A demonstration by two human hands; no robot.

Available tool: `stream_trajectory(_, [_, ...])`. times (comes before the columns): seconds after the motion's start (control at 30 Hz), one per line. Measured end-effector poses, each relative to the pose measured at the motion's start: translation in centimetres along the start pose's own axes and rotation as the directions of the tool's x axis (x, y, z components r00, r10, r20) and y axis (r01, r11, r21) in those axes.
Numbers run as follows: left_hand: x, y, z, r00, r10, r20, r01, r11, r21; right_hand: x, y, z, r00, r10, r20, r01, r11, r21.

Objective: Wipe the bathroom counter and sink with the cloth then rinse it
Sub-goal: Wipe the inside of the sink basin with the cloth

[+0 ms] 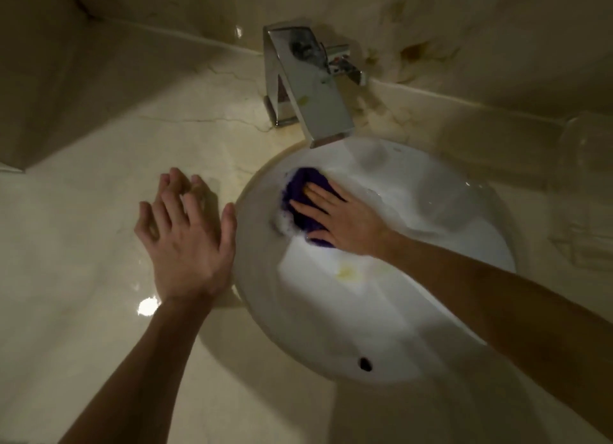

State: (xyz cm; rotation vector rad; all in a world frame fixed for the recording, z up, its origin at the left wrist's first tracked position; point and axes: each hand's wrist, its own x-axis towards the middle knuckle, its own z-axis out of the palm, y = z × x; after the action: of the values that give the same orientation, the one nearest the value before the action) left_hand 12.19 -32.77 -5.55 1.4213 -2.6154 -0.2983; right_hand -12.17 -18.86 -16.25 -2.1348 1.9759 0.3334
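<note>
Sink-wiping step: right hand (345,219) flat, pressing cloth (300,191) at the sink's (431,317) 11 o'clock wall; left hand (185,231) open, empty, on counter (83,244); next, I judge, sweep toward the yellow stain (346,271).

View: you've got one cam only, head-worn, wide-angle.
Facing: fwd and steeply down, onto the counter (83,244) and sink (381,311).
Nearness: close; your forearms enter from the bottom edge, left hand (185,241) and right hand (345,218) sit mid-frame.
Far edge: faucet (305,88) and back wall at top.
Distortion: straight edges bow toward the frame borders.
Overlap: n/a, no 2nd view to share w/.
</note>
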Motion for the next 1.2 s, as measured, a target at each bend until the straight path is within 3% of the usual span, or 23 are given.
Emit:
stream_trajectory(0.17, [0.1,0.0,0.0,1.000,-0.012,0.014,0.012,1.000,0.002,-7.8,4.5,1.0,0.969,0.222,0.108,-0.239,0.954,0.184])
stream_trajectory(0.33, [0.0,0.2,-0.3,1.000,-0.018,0.011,0.018,1.000,0.001,-14.3,-2.7,2.0,0.994,0.099,-0.054,-0.083,0.966,0.245])
stream_trajectory(0.43, [0.0,0.3,-0.3,1.000,-0.018,0.008,0.018,1.000,0.004,-13.2,-9.2,1.6,0.996,0.065,-0.054,-0.045,0.946,0.320])
stream_trajectory(0.5, [0.0,0.3,-0.3,1.000,-0.011,0.005,0.011,1.000,0.000,-10.3,-9.9,1.1,0.995,0.032,-0.090,-0.001,0.947,0.320])
stream_trajectory(0.6, [-0.1,0.2,-0.2,1.000,-0.007,0.011,0.007,1.000,-0.007,-5.6,-6.4,0.9,0.997,-0.015,-0.079,0.028,0.985,0.168])
stream_trajectory(0.7, [-0.1,0.0,-0.2,1.000,-0.007,-0.003,0.007,1.000,-0.017,-3.7,0.3,0.9,1.000,0.031,-0.001,-0.031,0.997,0.071])
stream_trajectory(0.8, [-0.1,-0.1,0.0,1.000,-0.011,-0.014,0.011,1.000,-0.011,-6.7,7.2,0.8,0.990,0.112,0.082,-0.115,0.993,0.032])
stream_trajectory(0.93, [-0.1,-0.3,0.1,1.000,-0.008,-0.017,0.008,1.000,-0.003,-13.3,9.2,2.3,0.987,0.031,0.155,-0.029,1.000,-0.009])
stream_trajectory(1.03, [0.0,-0.3,0.0,1.000,-0.005,-0.018,0.005,1.000,-0.017,-16.6,6.5,1.7,0.967,0.151,0.207,-0.176,0.979,0.106])
stream_trajectory(1.1, [0.1,-0.3,0.2,1.000,-0.007,-0.013,0.007,1.000,-0.022,-18.3,4.2,1.1,0.917,0.269,0.295,-0.346,0.903,0.254])
stream_trajectory(1.2, [0.2,-0.4,0.2,1.000,-0.015,0.000,0.015,1.000,-0.006,-19.9,-1.1,0.8,0.848,0.352,0.397,-0.492,0.801,0.341])
